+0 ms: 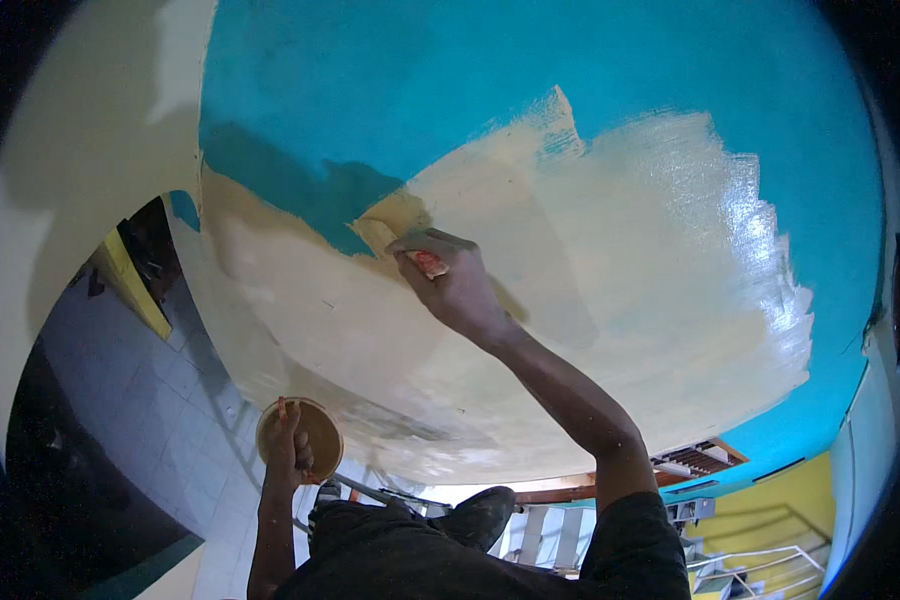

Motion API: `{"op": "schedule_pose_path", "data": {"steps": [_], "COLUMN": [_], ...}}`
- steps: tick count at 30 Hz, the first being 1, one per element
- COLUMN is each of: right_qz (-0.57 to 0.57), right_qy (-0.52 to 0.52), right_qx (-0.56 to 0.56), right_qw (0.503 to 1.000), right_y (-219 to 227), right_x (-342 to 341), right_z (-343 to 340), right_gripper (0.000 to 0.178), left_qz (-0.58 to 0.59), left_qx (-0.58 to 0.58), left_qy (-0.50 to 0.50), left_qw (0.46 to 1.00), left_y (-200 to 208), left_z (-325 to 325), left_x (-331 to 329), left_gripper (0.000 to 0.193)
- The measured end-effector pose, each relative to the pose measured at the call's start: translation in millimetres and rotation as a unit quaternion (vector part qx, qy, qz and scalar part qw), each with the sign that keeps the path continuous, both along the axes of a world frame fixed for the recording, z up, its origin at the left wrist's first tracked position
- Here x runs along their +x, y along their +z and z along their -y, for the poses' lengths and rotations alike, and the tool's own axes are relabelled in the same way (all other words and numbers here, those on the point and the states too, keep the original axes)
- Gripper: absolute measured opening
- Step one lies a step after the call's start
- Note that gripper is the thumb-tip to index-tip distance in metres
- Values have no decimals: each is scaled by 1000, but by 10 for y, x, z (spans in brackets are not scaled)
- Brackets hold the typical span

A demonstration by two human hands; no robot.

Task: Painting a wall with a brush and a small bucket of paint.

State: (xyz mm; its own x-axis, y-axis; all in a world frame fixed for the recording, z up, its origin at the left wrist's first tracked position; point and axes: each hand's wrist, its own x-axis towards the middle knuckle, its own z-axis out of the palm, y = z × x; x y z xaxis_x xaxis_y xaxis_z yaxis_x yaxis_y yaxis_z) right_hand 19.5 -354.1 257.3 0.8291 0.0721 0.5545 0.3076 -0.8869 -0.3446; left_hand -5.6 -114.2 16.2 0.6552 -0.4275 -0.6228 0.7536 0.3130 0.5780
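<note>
My right hand (pixel 457 285) is closed around the handle of a paintbrush (pixel 375 234), part of which shows reddish between the fingers. The brush head, coated in cream paint, touches the wall where fresh cream paint (pixel 490 330) meets the turquoise surface (pixel 370 80). Low on the left, my left hand (pixel 286 448) grips a round, brownish paint tub (pixel 322 418) at its side, with the thumb up over the rim. Paint specks mark the thumb. How much paint the tub holds is hard to tell.
Grey floor tiles (pixel 140 400) lie far below on the left, past a pale wall edge (pixel 100 130) and a yellow board (pixel 142 285). Pale slats (pixel 535 535) show beside my shoe (pixel 478 515). At lower right are a wood-framed grille (pixel 695 460) and white railings (pixel 760 560).
</note>
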Motion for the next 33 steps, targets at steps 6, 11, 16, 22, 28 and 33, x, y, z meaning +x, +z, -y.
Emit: {"op": "schedule_pose_path", "data": {"steps": [6, 11, 16, 22, 28, 33], "right_qz": [52, 114, 162, 185, 119, 83], "right_qy": [-14, -73, -99, -167, -153, -99], "right_qx": [-82, -186, -320, -471, -494, -432], "right_qw": [995, 973, 928, 846, 847, 893], "right_y": [920, 1933, 2396, 2425, 1543, 1280], "right_x": [-445, -793, -1161, -1159, -855, -762], "right_z": [17, 84, -259, -66, 22, -155], "right_gripper": [12, 13, 14, 23, 26, 31], "left_qz": [-8, -28, -11, -56, -74, -19], "left_qx": [-38, -13, 37, 73, 65, 5], "left_qy": [2, 19, 41, 50, 15, -61], "left_qw": [999, 999, 998, 995, 995, 998], "left_y": [-629, -922, -844, -798, -975, -1105], "left_z": [-323, -384, -441, -475, -422, -403], "left_x": [-127, -112, -106, 72, 16, 35], "left_gripper": [37, 35, 36, 35, 37, 47]}}
